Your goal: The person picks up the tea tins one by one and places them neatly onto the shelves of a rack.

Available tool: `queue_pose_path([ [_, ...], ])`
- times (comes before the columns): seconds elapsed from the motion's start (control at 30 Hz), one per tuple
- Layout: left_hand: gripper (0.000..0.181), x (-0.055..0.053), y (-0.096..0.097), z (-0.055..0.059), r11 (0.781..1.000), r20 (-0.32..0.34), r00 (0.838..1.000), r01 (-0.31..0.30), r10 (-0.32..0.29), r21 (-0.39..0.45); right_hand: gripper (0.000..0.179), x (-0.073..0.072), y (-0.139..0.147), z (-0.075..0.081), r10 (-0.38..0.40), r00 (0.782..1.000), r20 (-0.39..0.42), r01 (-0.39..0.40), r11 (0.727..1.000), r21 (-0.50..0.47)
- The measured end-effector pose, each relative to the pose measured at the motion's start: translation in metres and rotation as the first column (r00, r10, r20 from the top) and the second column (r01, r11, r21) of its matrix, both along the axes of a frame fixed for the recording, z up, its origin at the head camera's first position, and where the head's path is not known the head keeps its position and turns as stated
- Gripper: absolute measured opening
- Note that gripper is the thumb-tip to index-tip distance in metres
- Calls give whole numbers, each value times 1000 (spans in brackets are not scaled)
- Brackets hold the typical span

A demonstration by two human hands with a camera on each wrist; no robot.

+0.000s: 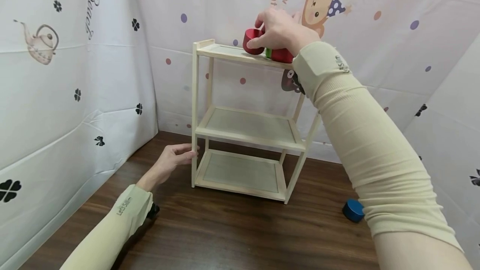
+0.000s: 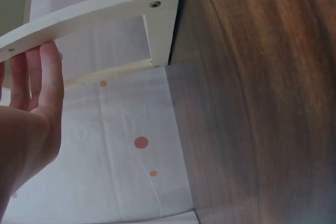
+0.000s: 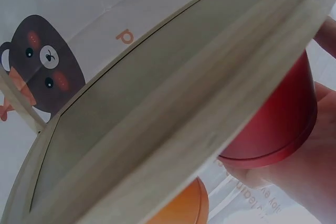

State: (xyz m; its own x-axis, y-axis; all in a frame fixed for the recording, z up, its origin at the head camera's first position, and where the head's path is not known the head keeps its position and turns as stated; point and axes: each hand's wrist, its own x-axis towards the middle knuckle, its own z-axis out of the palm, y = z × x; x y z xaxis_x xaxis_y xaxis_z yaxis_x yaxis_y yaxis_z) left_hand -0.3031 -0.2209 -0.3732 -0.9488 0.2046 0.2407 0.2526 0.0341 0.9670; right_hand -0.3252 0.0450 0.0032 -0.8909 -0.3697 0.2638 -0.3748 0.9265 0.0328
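A pale wooden three-tier shelf rack stands on the dark wood table. My left hand grips its left front post low down, thumb in front and fingers behind; the left wrist view shows those fingertips against the post. Over the top tier, my right hand pinches a red short cylinder between thumb and fingers. Under the palm are another red piece and a green one, both partly hidden. The right wrist view shows a red cylinder beside the hand; I cannot tell which one.
A blue short cylinder lies on the table to the right of the rack, near the right sleeve. Part of an orange cylinder shows past the tier's edge. Printed white cloth hangs behind and at both sides.
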Motion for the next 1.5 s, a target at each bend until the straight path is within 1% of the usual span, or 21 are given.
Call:
queue_pose_path([
  [0.2,46,0,0,-1,1000,-7,1000,-1,1,-13,62,1,-1,-2,-7,999,37,6,1000,23],
  [0.33,49,-1,-1,-2,1000,-18,1000,3,-4,-19,61,3,0,-1,-12,999,44,10,999,38],
  [0.47,51,0,-1,-1,1000,-16,1000,0,-1,-12,63,2,-1,-1,-8,999,53,6,999,35],
  [0.57,47,0,-1,0,1000,-15,1000,-2,2,-17,65,2,0,-1,-10,998,59,10,1000,0],
  [0.7,47,1,1,0,1000,-5,1000,-4,4,-8,65,3,3,-1,-9,999,48,13,997,-82],
  [0.83,50,1,1,1,1000,-7,1000,1,-1,-4,66,6,8,-1,-3,1000,7,4,990,-138],
  [1.0,53,1,1,1,1000,-20,1000,5,-5,-10,64,11,17,-1,30,996,-82,-44,982,-182],
  [1.07,53,2,1,1,1000,-18,1000,3,-3,-13,62,14,23,-3,56,989,-137,-81,979,-187],
  [1.2,55,2,1,1,1000,-16,1000,1,-1,-25,56,22,35,-7,94,972,-217,-137,972,-191],
  [1.37,56,1,1,1,1000,-20,1000,-2,1,-30,53,33,47,-11,111,955,-275,-171,963,-207],
  [1.5,54,1,1,1,1000,-28,1000,4,-5,-23,50,42,59,-18,118,941,-318,-202,949,-243],
])
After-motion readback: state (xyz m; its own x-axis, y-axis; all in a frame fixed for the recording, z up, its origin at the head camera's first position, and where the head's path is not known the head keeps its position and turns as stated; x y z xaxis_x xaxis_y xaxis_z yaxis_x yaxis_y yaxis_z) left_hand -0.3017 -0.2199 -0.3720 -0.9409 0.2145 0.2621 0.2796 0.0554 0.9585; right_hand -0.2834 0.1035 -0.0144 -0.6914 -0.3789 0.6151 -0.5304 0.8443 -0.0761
